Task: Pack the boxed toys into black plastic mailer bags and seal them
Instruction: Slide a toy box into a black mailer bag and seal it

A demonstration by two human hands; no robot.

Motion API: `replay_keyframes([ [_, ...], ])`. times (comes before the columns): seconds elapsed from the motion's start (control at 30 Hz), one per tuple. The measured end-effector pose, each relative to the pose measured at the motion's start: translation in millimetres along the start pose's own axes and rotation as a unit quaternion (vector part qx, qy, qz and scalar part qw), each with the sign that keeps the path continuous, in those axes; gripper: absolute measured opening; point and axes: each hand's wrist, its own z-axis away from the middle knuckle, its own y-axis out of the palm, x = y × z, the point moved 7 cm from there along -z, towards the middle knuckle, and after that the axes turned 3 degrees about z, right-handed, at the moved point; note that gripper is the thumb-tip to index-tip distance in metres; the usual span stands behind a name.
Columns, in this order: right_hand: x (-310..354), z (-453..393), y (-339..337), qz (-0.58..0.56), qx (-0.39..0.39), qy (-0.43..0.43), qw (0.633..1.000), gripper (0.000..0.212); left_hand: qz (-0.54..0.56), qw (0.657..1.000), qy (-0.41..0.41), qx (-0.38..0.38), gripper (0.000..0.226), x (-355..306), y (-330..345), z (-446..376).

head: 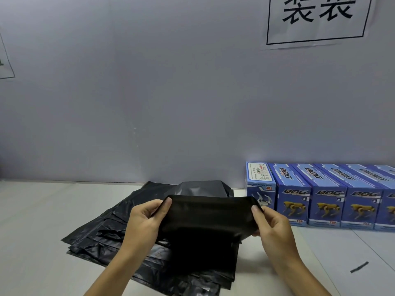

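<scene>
Behind the desk point(42, 210) stood a plain grey-white wall point(149, 92) with a printed paper sign point(318, 20) taped high up, well above the row of boxes. From my remote seat, I took the pile of black mailer bags point(102, 238) as my landmark. Raised just over that pile was one mailer bag point(205, 223), stretched between both hands: the left hand point(143, 223) pinched its left top edge with thumb and curled fingers point(167, 202), and the right hand point(270, 226) pinched the right top edge likewise.

The film looked thin, slick and limp, creased where it lay stacked, matte where pulled taut. To the right of the pile, against the wall, stood the boxed toys point(327, 197), stiff blue cardboard with sharp corners and glossy print, upright and touching side by side. A small dark strip point(359, 267) lay on the desk further right of the pile.

I judged the risks so: the two slippery layers might cling and refuse to part at the mouth; pulling harder could stretch or tear the film; a box corner could snag or puncture it on entry; and the loose pile beneath could slide.
</scene>
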Motion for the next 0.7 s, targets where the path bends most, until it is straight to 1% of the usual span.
replay_keyframes([
  [0.1,-8,-2,2,0.039,-0.007,0.017,0.999,0.034,-0.008,0.999,-0.041,-0.025,0.037,8,-1,0],
  [0.2,-17,-4,4,0.074,-0.014,0.046,0.996,0.035,-0.017,0.995,-0.087,-0.052,0.051,21,-2,0],
  [0.23,-21,-5,5,0.088,-0.016,0.059,0.994,0.034,-0.015,0.992,-0.108,-0.059,0.051,27,-3,1],
  [0.33,-32,-6,8,0.122,-0.01,0.092,0.988,0.04,-0.036,0.984,-0.154,-0.08,0.031,44,-3,2],
  [0.43,-40,-7,14,0.143,0.005,0.125,0.982,0.036,-0.086,0.977,-0.158,-0.111,0.033,52,-4,1],
  [0.5,-40,-6,16,0.16,0.006,0.13,0.979,0.033,-0.137,0.973,-0.138,-0.124,0.035,49,-4,1],
  [0.53,-40,-5,17,0.167,0.006,0.128,0.978,0.033,-0.171,0.97,-0.116,-0.125,0.034,45,-4,2],
  [0.63,-35,-2,17,0.181,-0.006,0.114,0.977,0.033,-0.261,0.959,-0.016,-0.114,0.028,28,3,5],
  [0.7,-30,0,15,0.201,-0.031,0.077,0.976,0.031,-0.312,0.942,0.047,-0.115,0.02,20,9,7],
])
